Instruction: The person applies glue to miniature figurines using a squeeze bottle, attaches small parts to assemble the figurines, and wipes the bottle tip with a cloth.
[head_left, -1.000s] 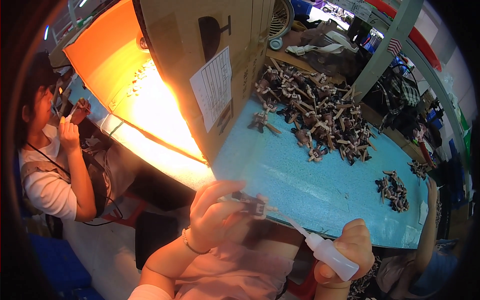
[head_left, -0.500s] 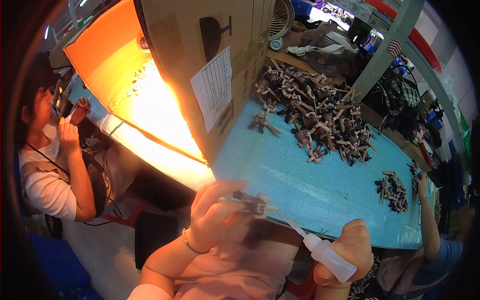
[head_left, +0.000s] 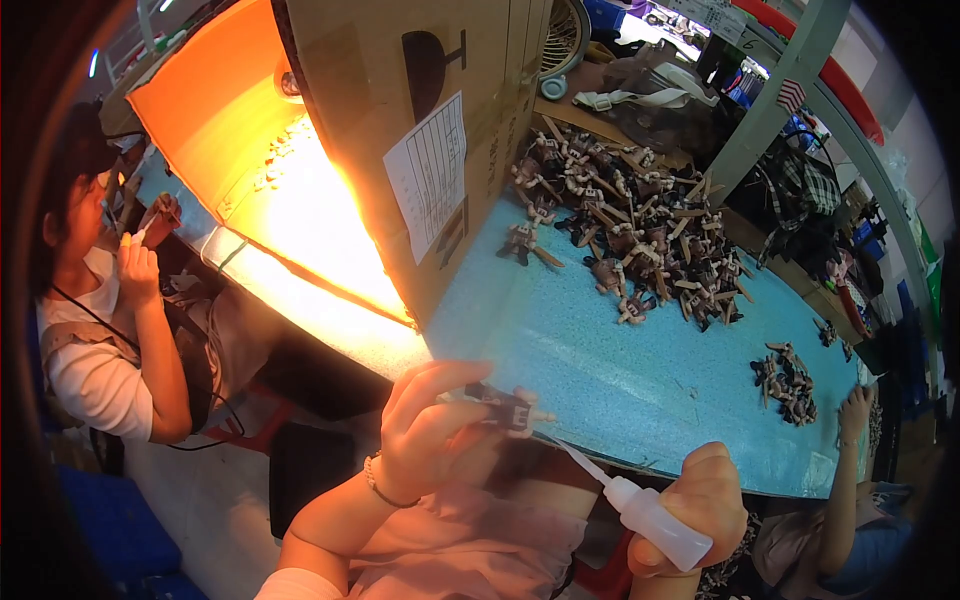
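Observation:
Pinched in the fingers of my left hand (head_left: pixel 425 430) is a small dark and beige toy figure (head_left: pixel 508 410), held just past the table's near edge. My right hand (head_left: pixel 708 500) is wrapped round a white squeeze bottle (head_left: pixel 650 518) with a long thin nozzle. The nozzle points up and left, its tip close to the figure; whether they touch I cannot tell. Beyond my hands, a large heap of similar figures (head_left: pixel 640 230) lies on the blue table (head_left: pixel 600 370). A smaller cluster of figures (head_left: pixel 785 385) lies to the right.
A tall cardboard panel (head_left: pixel 465 150) stands at the left of the heap. Behind it glows a brightly lit orange box (head_left: pixel 215 110). One co-worker (head_left: pixel 110 330) sits at the left; another co-worker's hand (head_left: pixel 855 412) rests by the right table edge. A metal post (head_left: pixel 770 110) rises behind the heap.
The nozzle tip has shifted slightly down and left. At the right, the co-worker's hand has moved nearer along the table edge, away from a few figures there. My left hand is almost still.

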